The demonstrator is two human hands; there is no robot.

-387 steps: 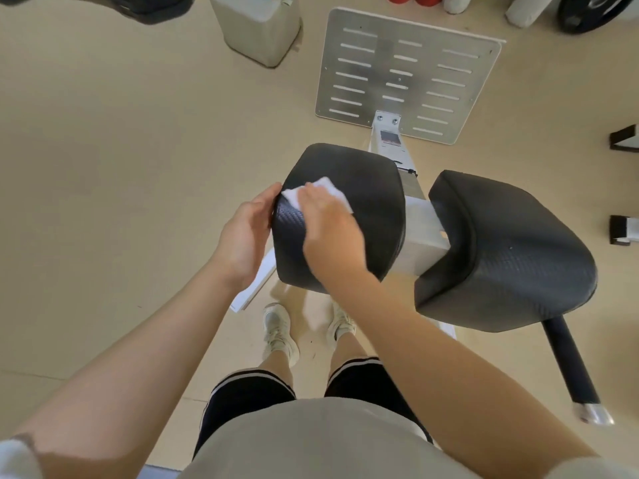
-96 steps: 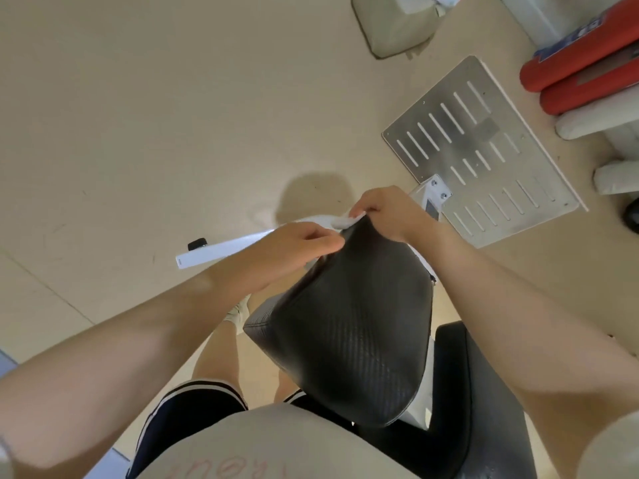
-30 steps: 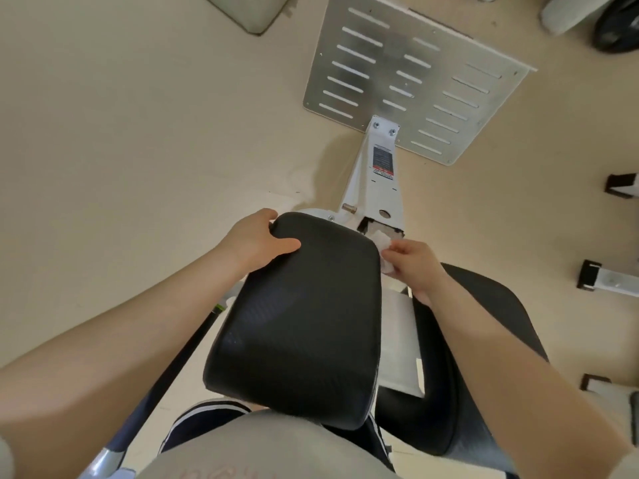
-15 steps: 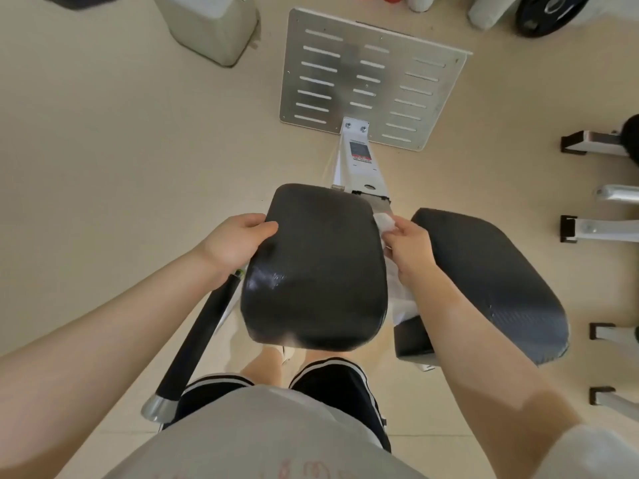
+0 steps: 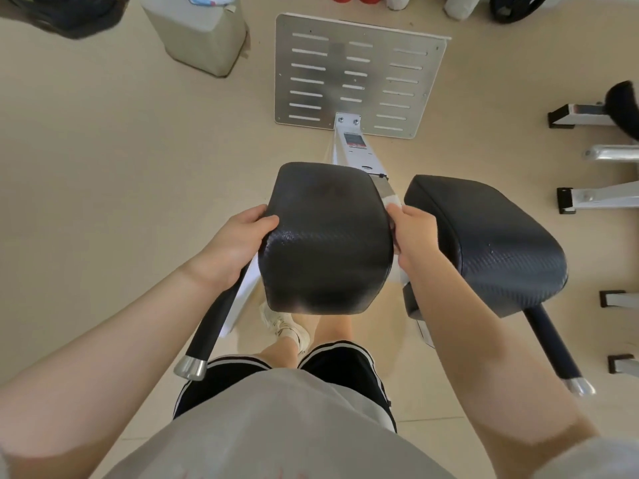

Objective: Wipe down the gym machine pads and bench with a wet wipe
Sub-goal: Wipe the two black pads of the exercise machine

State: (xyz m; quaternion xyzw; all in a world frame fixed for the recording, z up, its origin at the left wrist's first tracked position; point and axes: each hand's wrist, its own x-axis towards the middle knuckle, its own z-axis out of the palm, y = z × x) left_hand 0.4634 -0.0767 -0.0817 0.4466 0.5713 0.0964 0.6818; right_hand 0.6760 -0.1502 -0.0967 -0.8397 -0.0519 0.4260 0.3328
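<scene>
Two black textured pads sit side by side on a white machine frame. The left pad (image 5: pixel 328 236) lies straight in front of me and shines damp in patches. My left hand (image 5: pixel 238 243) grips its left edge, thumb on top. My right hand (image 5: pixel 413 233) presses a white wet wipe (image 5: pixel 391 201) against that pad's right side, in the gap between the pads; most of the wipe is hidden by my fingers. The right pad (image 5: pixel 484 240) is untouched by either hand.
A slotted metal footplate (image 5: pixel 359 74) lies on the floor ahead, joined by a white beam (image 5: pixel 356 146). Black handle bars with chrome caps (image 5: pixel 204 333) (image 5: pixel 553 350) stick out toward me. A grey bin (image 5: pixel 197 32) stands far left; other machine feet (image 5: pixel 587 198) are at right.
My right hand with the wipe has slid a little along the left pad's right side toward me. The left hand keeps its grip on the left edge. The view has shifted slightly.
</scene>
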